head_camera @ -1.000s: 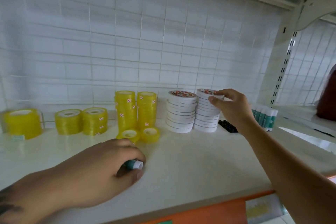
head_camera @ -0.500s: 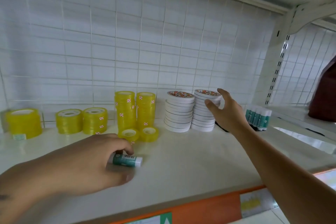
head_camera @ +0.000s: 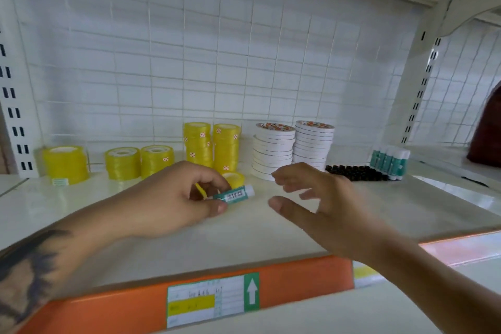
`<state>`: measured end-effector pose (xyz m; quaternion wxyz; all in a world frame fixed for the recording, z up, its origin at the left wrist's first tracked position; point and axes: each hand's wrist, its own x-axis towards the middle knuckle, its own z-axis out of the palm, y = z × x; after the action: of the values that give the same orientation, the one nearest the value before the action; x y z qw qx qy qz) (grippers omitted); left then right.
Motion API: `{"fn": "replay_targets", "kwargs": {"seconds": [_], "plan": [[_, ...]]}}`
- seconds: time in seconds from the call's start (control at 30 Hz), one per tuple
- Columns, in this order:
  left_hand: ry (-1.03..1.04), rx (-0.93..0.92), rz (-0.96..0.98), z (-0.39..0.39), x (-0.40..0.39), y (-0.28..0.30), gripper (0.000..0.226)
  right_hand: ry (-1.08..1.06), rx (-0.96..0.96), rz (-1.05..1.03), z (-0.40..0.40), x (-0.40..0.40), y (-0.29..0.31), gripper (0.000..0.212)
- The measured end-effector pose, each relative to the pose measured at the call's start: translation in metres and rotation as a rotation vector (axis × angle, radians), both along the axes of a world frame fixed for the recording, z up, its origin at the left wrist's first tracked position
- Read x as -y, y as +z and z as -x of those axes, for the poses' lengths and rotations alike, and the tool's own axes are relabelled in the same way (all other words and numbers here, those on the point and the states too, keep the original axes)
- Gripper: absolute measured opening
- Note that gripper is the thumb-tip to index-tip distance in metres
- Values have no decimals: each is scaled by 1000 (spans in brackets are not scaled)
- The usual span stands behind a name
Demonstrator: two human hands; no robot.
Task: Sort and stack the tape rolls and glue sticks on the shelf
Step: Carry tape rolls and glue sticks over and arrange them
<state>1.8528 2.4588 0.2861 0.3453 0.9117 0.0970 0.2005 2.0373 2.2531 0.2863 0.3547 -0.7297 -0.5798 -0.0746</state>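
Teal glue stick (head_camera: 234, 194) pinched lying flat in left hand (head_camera: 173, 198) at mid-shelf (head_camera: 271, 236); best passed into spread, empty right hand (head_camera: 317, 206), then set upright beside glue row (head_camera: 390, 160).

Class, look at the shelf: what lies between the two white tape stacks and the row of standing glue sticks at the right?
In the head view, a cluster of small black items lies on the shelf between the white tape stacks and the standing glue sticks.
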Motion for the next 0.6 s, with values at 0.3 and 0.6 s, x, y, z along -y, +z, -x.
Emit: {"fn": "replay_targets", "kwargs": {"seconds": [0.3,0.6], "plan": [[-16,135,178,-69,93,21,13,244,-440,-371,-50,39,6,13],[141,308,307,-174,174,28,29,295,-516,-323,-155,102,13,15]]}}
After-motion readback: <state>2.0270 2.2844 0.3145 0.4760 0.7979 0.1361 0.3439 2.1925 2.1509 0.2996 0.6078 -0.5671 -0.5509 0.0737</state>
